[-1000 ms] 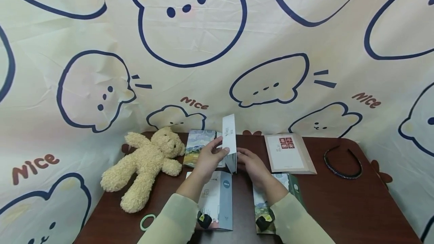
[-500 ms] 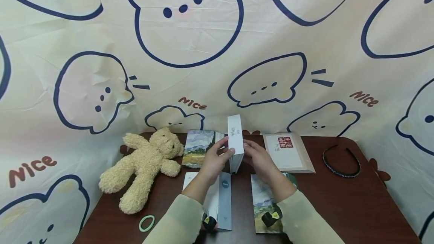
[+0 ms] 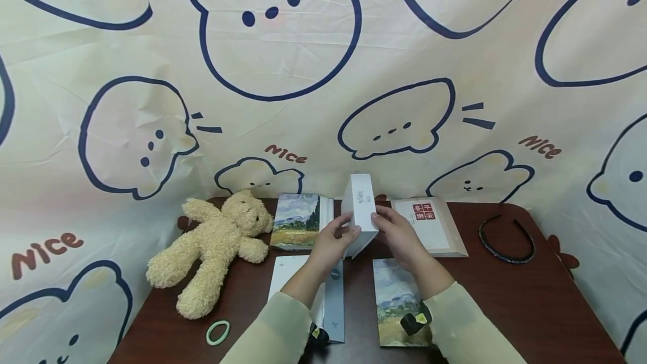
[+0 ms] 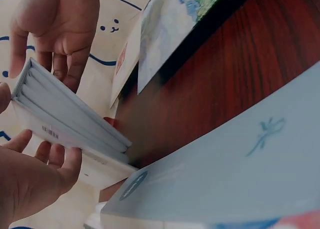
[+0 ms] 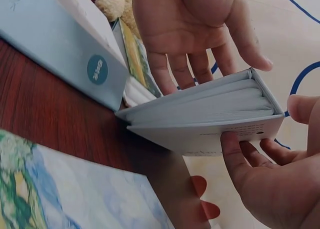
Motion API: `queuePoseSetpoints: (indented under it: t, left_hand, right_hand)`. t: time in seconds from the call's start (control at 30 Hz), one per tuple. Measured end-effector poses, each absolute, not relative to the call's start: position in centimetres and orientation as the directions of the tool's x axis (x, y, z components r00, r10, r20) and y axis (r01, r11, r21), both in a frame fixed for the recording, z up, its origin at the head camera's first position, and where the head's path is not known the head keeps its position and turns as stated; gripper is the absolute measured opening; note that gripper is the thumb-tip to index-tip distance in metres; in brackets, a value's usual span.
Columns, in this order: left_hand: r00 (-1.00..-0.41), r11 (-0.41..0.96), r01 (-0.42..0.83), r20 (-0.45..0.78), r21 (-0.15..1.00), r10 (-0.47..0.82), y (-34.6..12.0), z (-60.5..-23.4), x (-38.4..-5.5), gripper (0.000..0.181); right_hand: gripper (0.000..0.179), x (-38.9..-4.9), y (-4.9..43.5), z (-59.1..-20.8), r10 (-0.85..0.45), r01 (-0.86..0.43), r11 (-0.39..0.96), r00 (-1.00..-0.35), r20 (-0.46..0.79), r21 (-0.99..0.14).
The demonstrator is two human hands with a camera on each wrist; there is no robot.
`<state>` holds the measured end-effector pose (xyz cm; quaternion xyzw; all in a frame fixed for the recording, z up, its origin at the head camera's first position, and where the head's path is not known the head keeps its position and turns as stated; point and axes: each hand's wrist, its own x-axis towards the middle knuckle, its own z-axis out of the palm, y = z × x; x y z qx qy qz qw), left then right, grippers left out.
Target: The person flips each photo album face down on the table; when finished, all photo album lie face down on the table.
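A thick white book (image 3: pixel 361 206) stands upright between my hands near the back of the table, its printed spine facing me. My left hand (image 3: pixel 329 246) holds the left cover, its thumb near the spine. On the other side my right hand (image 3: pixel 401 237) holds the right cover with its fingers. In the left wrist view, a barcode shows on the cover under the left fingertips (image 4: pixel 74 156). The book's pages (image 5: pixel 220 101) bulge in loose folds between the covers in the right wrist view, and its lower end is close over the table.
A blue-and-white book (image 3: pixel 335 302) and a landscape-painted book (image 3: pixel 399 296) lie in front. Behind are another painted book (image 3: pixel 295 221) and a cream book (image 3: pixel 429 229) with red characters. A teddy bear (image 3: pixel 217 251), green ring (image 3: pixel 218 332) and dark headband (image 3: pixel 507 254) lie at the sides.
Both hands have moved a little right with the white book. The book has turned, so its left cover now shows beside the spine, and more of the painted book behind is uncovered.
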<state>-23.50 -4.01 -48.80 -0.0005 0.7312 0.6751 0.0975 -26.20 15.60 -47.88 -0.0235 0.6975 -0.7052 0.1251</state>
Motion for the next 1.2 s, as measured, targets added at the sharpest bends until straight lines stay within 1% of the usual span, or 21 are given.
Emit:
queuePoseSetpoints:
  t: [0.3, 0.63, 1.0, 1.2]
  left_hand:
    - [-0.980, 0.153, -0.123, -0.144, 0.981, 0.140, -3.1, -48.9, -22.9, 0.067]
    - [-0.979, 0.204, -0.119, -0.150, 0.972, 0.140, -2.2, -49.9, -22.8, 0.065]
    - [-0.970, 0.206, -0.171, -0.201, 0.963, 0.133, -1.9, -50.4, -22.6, 0.067]
    - [-0.969, 0.206, -0.178, -0.208, 0.962, 0.132, -1.8, -50.3, -22.4, 0.067]
  right_hand:
    - [0.066, -26.2, 16.9, -48.3, -0.175, 0.137, 0.081, -0.973, -0.149, -0.987]
    - [0.068, -26.2, 18.2, -48.6, -0.160, 0.135, 0.145, -0.974, -0.158, -0.980]
    - [0.066, -26.3, 19.7, -49.3, -0.148, 0.131, 0.190, -0.976, -0.160, -0.973]
    - [0.067, -26.1, 20.0, -49.5, -0.148, 0.132, 0.213, -0.975, -0.166, -0.968]
